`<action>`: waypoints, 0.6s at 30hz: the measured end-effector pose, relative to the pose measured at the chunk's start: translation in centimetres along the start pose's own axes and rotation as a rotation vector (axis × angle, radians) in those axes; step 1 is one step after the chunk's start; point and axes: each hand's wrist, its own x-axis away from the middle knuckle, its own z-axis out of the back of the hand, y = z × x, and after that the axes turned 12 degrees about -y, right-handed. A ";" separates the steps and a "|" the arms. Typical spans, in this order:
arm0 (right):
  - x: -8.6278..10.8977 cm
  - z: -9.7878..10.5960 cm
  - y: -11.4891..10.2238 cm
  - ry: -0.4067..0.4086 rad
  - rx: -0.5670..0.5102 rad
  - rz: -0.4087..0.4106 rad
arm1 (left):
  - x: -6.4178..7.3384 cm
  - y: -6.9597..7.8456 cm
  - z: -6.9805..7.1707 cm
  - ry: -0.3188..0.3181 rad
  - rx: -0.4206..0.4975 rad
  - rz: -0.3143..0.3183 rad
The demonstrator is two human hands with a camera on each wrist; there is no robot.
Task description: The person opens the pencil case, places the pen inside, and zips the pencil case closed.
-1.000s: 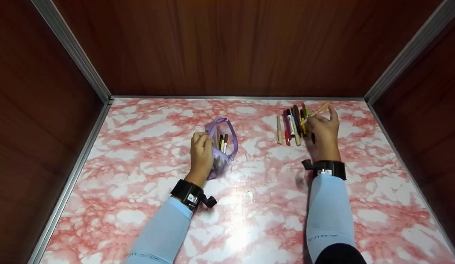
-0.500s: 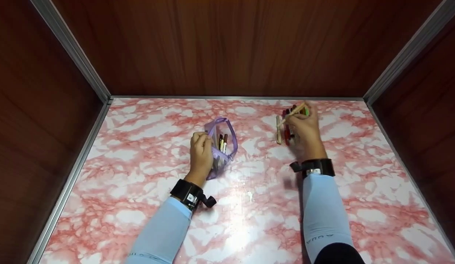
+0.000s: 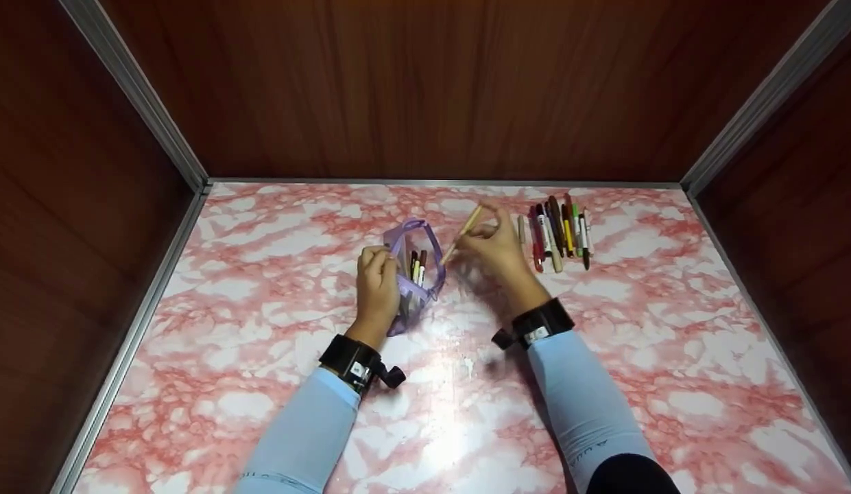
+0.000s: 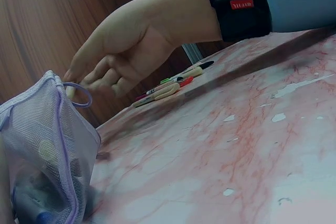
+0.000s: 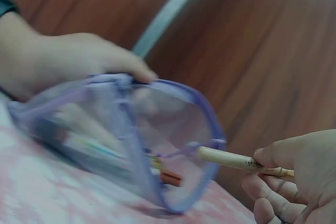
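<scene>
My left hand (image 3: pixel 378 281) grips the near-left side of a purple mesh pencil case (image 3: pixel 415 319), whose zipped mouth gapes toward the right. Inside it lie several pens (image 3: pixel 418 266), one with a brown end (image 5: pixel 171 178) in the right wrist view. Between thumb and fingers my right hand (image 3: pixel 497 250) pinches a beige pen (image 5: pixel 228 158), slanted, its lower end right by the rim of the case's mouth. In the left wrist view the case's mesh wall (image 4: pixel 42 145) covers most of what it holds, and the right hand (image 4: pixel 131 51) hovers just beyond.
Several pens and markers lie side by side at the back right, among them a red pen (image 3: pixel 537 240), a yellow one (image 3: pixel 568 230) and a white one with a black end (image 3: pixel 583 237). Brown wood panels (image 3: pixel 439 89) wall the table (image 3: pixel 274 384) on three sides.
My right hand has carried the beige pen leftward from the row of pens to the mouth of the pencil case. The left hand and the case have stayed in place.
</scene>
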 end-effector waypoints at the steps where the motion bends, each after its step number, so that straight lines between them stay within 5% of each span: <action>1: 0.1 -0.5 0.1 -0.026 0.011 -0.006 | 0.0 0.0 0.0 -0.001 0.000 -0.003; 13: 1.4 -5.7 1.5 -0.296 0.140 0.012 | -0.1 0.0 0.1 -0.003 -0.012 0.004; 18: 1.1 -5.7 1.9 -0.296 0.285 0.080 | -0.1 0.0 0.1 0.006 -0.014 0.009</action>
